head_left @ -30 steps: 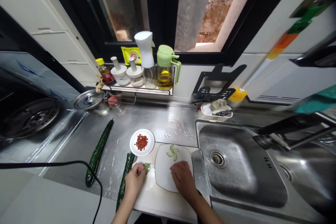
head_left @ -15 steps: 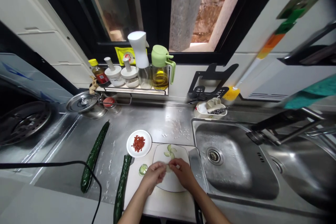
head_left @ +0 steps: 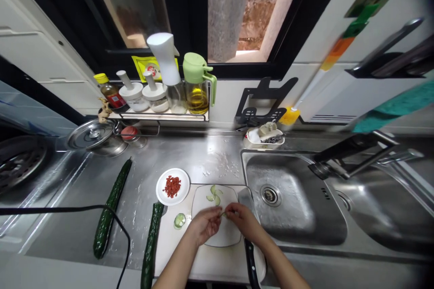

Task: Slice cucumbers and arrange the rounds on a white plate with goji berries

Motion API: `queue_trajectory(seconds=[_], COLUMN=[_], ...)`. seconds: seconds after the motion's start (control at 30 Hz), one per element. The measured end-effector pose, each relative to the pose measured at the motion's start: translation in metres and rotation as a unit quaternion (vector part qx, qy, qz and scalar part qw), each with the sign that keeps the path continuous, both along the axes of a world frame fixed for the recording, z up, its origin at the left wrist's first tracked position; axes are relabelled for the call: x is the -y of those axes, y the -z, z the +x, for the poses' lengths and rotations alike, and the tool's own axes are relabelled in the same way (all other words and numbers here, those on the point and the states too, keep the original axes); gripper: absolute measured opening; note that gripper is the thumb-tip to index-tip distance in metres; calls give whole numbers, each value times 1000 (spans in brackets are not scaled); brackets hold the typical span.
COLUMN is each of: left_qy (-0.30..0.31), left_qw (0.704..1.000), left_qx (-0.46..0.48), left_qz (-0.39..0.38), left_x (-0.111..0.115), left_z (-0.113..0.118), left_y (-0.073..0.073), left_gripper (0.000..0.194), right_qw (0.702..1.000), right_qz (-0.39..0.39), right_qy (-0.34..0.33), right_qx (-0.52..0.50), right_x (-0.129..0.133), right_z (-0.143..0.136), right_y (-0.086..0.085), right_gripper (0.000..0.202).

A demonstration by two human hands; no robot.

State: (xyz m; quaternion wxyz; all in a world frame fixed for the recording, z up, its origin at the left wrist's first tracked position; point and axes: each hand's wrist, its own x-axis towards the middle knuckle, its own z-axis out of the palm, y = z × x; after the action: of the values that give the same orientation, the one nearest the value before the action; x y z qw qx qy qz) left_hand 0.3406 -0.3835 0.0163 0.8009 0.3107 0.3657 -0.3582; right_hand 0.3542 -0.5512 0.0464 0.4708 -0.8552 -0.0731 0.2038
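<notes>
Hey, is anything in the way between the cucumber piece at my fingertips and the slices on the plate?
Nothing visible, apart from your left hand and right hand meeting at the cucumber piece; bare plate shows between them and the slices.

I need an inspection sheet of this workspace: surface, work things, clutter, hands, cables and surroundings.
Surface: metal counter, water drops behind the cutting board.
Work things: square plate with curved green pieces; green slices on the board; round plate with red bits; knife at the board's right, handle toward the person.
Clutter: first cucumber on the counter at left; second cucumber along the board's left edge.
Hands: left hand and right hand meet over the square plate at a small green piece; which one grips it is unclear.
Cables: black cable crosses in front of the first cucumber; contact unclear.
Surroundings: sink at right; shelf of bottles and jars behind; window above.
</notes>
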Motion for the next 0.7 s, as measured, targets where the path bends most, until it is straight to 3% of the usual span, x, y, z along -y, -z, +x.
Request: queue_trajectory(seconds=[0.1, 0.17, 0.37, 0.53, 0.7], left_qy=[26, 51, 156, 236, 285], left_qw=[991, 967, 835, 746, 672], left_qx=[79, 152, 304, 365, 395], left_qz=[109, 198, 432, 505, 557], left_x=[6, 10, 19, 28, 36], left_z=[0, -2, -6, -9, -14], left_y=[6, 10, 12, 9, 13], left_gripper=[29, 24, 15, 28, 26], right_qw=[999, 997, 975, 947, 928], right_qz=[-38, -74, -212, -308, -352], right_qy=[-11, -21, -57, -76, -86], right_qx=[-2, -2, 24, 53, 85], right_x=[7, 11, 14, 8, 6], right_z=[3, 6, 14, 16, 13], right_y=[4, 6, 8, 4, 7], right_gripper=[18, 19, 19, 22, 19])
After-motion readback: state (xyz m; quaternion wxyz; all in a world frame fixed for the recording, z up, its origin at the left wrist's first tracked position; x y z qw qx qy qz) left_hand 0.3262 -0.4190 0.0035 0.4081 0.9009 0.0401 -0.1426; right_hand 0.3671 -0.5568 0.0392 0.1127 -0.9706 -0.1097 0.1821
